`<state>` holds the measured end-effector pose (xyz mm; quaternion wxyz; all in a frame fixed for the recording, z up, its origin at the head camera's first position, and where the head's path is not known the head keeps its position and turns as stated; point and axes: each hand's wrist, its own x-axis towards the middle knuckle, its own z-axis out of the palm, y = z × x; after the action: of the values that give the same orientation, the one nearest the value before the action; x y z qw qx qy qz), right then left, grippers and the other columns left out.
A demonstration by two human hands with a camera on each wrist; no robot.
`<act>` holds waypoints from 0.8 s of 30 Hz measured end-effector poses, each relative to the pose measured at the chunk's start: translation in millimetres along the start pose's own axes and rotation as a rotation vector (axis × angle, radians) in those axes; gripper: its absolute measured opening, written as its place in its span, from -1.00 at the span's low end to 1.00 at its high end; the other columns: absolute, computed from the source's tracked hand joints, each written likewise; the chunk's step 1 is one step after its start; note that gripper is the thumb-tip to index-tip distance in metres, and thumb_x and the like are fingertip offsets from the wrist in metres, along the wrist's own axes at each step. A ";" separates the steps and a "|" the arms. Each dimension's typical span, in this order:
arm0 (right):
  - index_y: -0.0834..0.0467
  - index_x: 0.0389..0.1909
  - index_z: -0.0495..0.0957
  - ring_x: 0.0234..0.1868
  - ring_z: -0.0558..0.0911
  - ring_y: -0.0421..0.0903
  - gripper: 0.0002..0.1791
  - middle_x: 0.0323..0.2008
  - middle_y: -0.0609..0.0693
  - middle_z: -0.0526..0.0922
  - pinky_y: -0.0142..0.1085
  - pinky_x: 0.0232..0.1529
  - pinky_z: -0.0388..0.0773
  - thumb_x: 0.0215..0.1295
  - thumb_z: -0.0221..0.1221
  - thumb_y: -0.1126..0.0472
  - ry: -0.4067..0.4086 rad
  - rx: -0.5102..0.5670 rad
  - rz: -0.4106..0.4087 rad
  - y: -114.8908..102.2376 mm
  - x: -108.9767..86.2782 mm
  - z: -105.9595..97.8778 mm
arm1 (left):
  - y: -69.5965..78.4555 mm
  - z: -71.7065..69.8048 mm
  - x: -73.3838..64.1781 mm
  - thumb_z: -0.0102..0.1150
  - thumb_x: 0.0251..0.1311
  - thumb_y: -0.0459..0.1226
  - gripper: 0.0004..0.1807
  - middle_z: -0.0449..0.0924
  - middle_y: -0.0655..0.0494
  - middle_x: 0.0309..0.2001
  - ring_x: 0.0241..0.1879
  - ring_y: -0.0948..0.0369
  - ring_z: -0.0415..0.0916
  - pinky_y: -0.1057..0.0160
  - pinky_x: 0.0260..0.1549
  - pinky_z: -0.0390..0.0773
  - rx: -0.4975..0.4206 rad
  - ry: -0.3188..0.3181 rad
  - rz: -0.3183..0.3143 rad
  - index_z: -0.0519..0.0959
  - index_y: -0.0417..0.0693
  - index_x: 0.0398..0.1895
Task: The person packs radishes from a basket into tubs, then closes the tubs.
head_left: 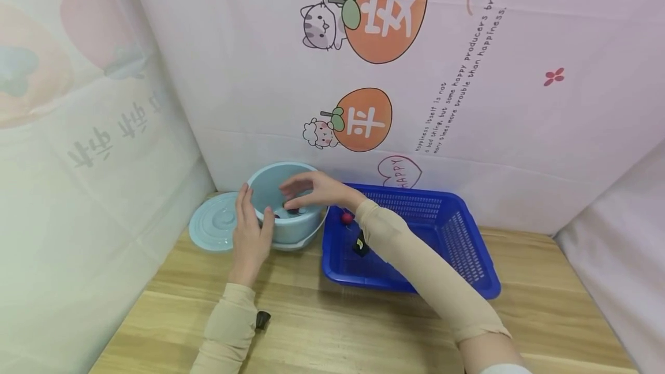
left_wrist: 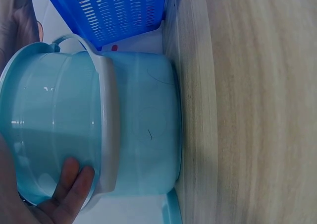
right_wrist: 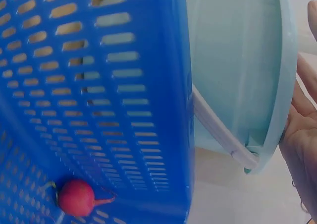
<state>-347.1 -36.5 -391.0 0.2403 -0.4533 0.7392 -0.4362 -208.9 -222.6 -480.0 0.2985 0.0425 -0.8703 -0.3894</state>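
A light blue bucket [head_left: 298, 229] stands upright on the table with its pale handle [left_wrist: 110, 120] hanging down. My left hand [head_left: 251, 241] rests against its near left side, fingers straight and thumb apart along the outer wall. In the left wrist view its fingertips [left_wrist: 81, 179] touch the bucket near the rim. My right hand [head_left: 317, 190] reaches over the right rim, its fingers and thumb spread apart inside the opening. Small dark things [head_left: 293, 211] lie in the bucket below the right thumb, too small to make out.
A blue perforated basket [head_left: 457, 241] stands right of the bucket, holding a red radish-like ball [right_wrist: 77, 197] with a thin tail. The light blue lid [head_left: 213, 221] lies left of the bucket. A printed cloth [head_left: 291, 74] hangs behind. Small black pieces [head_left: 262, 320] show beside both sleeves.
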 end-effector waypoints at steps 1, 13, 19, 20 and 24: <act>0.19 0.36 0.59 0.18 0.69 -0.13 -0.41 0.23 0.20 0.68 -0.05 0.38 0.46 0.36 0.44 0.11 0.018 0.018 -0.004 2.4 -1.4 0.4 | -0.4 0.6 -0.4 -0.18 0.61 0.02 -0.24 -0.11 0.11 0.70 -0.53 -0.06 0.43 -0.03 -0.54 0.51 -0.001 0.001 -0.003 0.03 -0.22 0.67; 0.15 0.19 0.72 0.13 0.74 -0.01 -0.64 0.05 0.04 0.80 -0.15 0.23 0.61 0.43 0.37 0.16 0.116 0.216 -0.035 12.9 -15.7 -4.4 | 0.6 2.1 1.6 -0.15 0.60 0.00 -0.25 -0.11 0.16 0.71 -0.51 -0.07 0.46 -0.07 -0.48 0.55 -0.002 0.012 -0.020 0.03 -0.19 0.68; 0.12 0.15 0.74 0.12 0.75 0.00 -0.67 0.03 0.05 0.81 -0.15 0.22 0.61 0.42 0.38 0.16 0.132 0.214 -0.051 14.1 -16.0 -3.4 | -0.1 0.9 2.2 -0.12 0.60 -0.01 -0.25 -0.09 0.15 0.70 -0.40 -0.17 0.52 -0.18 -0.37 0.60 -0.004 0.018 -0.017 0.05 -0.19 0.67; 0.12 0.15 0.74 0.11 0.75 -0.01 -0.67 0.03 0.05 0.81 -0.15 0.22 0.61 0.42 0.38 0.16 0.135 0.212 -0.050 14.5 -16.2 -2.6 | -0.4 1.0 1.8 -0.12 0.60 0.00 -0.25 -0.10 0.15 0.70 -0.39 -0.18 0.53 -0.19 -0.35 0.60 -0.005 0.013 -0.017 0.05 -0.19 0.67; 0.13 0.15 0.74 0.11 0.75 -0.02 -0.67 0.01 0.02 0.81 -0.15 0.23 0.61 0.42 0.38 0.17 0.144 0.205 -0.046 14.2 -17.1 -1.0 | -0.3 0.5 0.7 -0.14 0.61 0.02 -0.24 -0.12 0.16 0.71 -0.34 -0.20 0.56 -0.22 -0.30 0.62 -0.004 0.002 -0.022 0.03 -0.17 0.68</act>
<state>-346.3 -18.1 -403.5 0.2218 -0.4108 0.6954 -0.5464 -209.8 -222.7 -480.2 0.2950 0.0517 -0.8688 -0.3942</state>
